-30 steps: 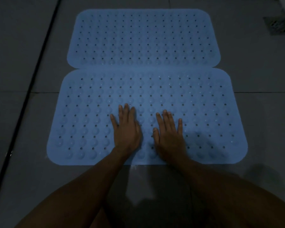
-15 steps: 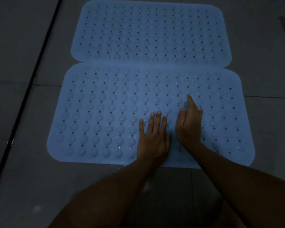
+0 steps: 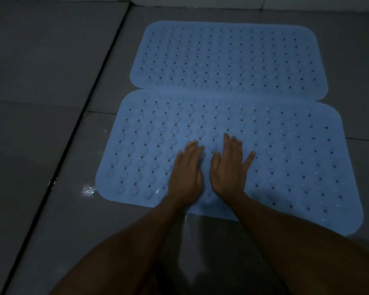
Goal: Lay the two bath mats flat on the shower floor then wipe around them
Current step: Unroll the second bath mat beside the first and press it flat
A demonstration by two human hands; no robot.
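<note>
Grey tiled shower floor (image 3: 41,81), dim | far mat (image 3: 228,58) and near mat (image 3: 285,156) flat, edges touching | left hand (image 3: 185,173), right hand (image 3: 228,171) press near mat, fingers straight | wiping judged outstanding; no cloth visible.

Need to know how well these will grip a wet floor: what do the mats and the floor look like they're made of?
Near mat: looks like soft blue rubber or PVC, matte, with punched holes and raised bumps. Far mat: same look. Floor: large grey tiles, smooth and semi-glossy, with dark joints and a wet glint by the near mat's left corner.
</note>
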